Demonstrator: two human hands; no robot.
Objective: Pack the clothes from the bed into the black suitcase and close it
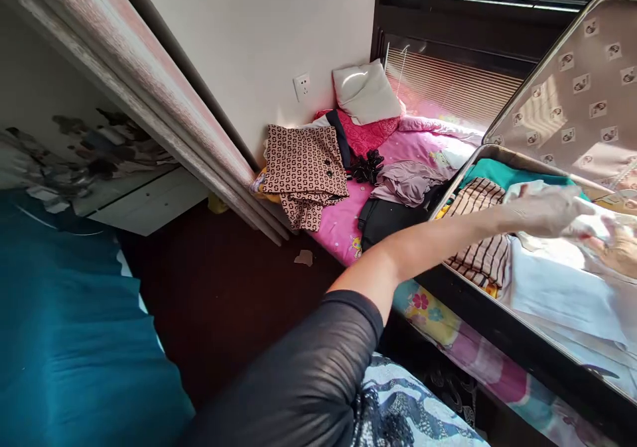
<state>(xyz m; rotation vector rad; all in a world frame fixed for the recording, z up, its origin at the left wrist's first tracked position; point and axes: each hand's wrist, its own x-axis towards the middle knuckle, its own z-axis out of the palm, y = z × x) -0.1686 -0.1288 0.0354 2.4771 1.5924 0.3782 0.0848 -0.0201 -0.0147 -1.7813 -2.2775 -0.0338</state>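
In the head view, my left hand [545, 211] reaches across the open suitcase [527, 351] and lies over a white garment [590, 225]. Motion smears its fingers, so their grip is not clear. At the right edge my right hand [620, 249], partly cut off by the frame, has its fingers closed on the same white garment. Under and around the hands, the suitcase holds a striped brown garment [480, 251], a teal garment [517, 172] and a folded pale blue garment [562, 294].
The suitcase lid [572, 95] stands raised. On the pink bedding [338, 231] lie a patterned tan garment [306, 162], a mauve garment [405, 182], black trousers [391, 218] and a white cushion [365, 92]. A curtain [164, 95] hangs left; teal fabric [74, 327] covers something nearby.
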